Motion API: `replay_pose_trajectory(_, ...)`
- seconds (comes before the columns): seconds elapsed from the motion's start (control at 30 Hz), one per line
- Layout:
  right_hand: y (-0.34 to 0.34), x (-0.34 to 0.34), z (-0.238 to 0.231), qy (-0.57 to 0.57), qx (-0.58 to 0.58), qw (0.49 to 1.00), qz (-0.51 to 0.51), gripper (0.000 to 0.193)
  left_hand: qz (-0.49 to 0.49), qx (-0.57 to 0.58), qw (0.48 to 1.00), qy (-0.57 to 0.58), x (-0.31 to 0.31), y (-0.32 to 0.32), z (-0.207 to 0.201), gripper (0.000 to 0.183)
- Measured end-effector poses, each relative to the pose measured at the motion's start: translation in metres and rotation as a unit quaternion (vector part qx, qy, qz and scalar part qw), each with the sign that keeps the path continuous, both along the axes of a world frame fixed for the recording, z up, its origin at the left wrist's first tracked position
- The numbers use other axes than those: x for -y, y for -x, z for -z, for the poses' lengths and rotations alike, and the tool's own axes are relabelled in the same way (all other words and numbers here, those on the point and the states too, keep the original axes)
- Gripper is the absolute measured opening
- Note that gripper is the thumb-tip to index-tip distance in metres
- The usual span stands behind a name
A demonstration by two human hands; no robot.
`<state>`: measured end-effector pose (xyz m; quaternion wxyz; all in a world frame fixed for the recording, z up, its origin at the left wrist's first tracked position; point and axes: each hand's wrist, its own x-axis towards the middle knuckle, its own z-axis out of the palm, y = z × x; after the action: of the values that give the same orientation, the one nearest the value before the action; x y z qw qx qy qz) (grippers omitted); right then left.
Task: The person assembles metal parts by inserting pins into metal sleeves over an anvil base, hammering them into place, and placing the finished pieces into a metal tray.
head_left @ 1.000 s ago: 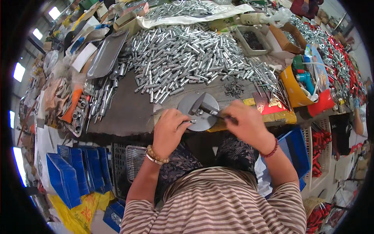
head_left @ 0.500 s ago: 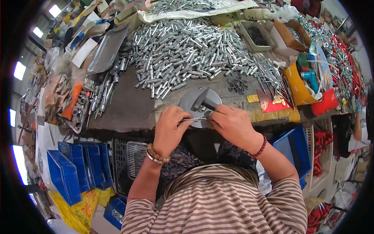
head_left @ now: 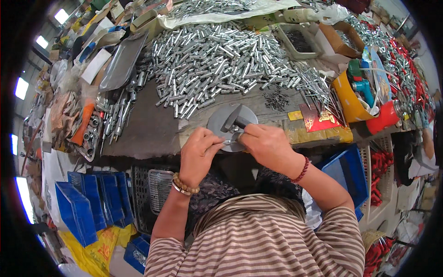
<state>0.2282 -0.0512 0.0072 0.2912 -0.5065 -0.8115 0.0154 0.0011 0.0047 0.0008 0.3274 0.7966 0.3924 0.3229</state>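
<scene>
Pinching a small silvery metal piece (head_left: 228,142) between thumb and fingertips, we have our left hand (head_left: 198,150) closed on its near end. Our right hand (head_left: 267,144) comes in from the other side, its fingers bent together just beside the piece; they hide what lies between them, so we cannot tell whether they grip anything. Both hands are close together, and the piece sits between them, over the near part of a round grey disc (head_left: 215,122) at the table's front edge. On that disc lies a dark hammer-like tool (head_left: 233,118), its shaft pointing toward our right hand; we cannot tell if they touch.

Beyond the disc we see a broad heap of shiny metal tubes (head_left: 217,64), with a small cluster of dark pins (head_left: 276,99) at its right. Farther right we have a red card (head_left: 318,120) with gold markings and a yellow container (head_left: 346,101) holding a green and teal tool (head_left: 362,87). To our left stands a leaning grey tray (head_left: 120,67); below the table are blue bins (head_left: 76,212), with another blue bin (head_left: 344,173) on our right.
</scene>
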Motion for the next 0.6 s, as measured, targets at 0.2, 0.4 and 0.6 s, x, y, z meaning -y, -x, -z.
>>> replay_pose_trajectory(0.2, 0.003, 0.005, -0.001, -0.003, -0.005, 1.000, 0.027, 0.016, -0.004, -0.001, 1.000, -0.019, 0.002, 0.000, 0.000, 0.015)
replay_pose_trajectory(0.4, -0.051, 0.002, -0.004, 0.012, -0.062, 0.966, 0.251, 0.010, -0.016, -0.005, 1.000, -0.026, 0.004, 0.001, 0.003, 0.014)
replay_pose_trajectory(0.6, -0.068, -0.014, 0.001, -0.003, 0.019, 0.975, 0.221, 0.010, -0.020, 0.005, 1.000, -0.021, 0.005, 0.000, 0.002, 0.014)
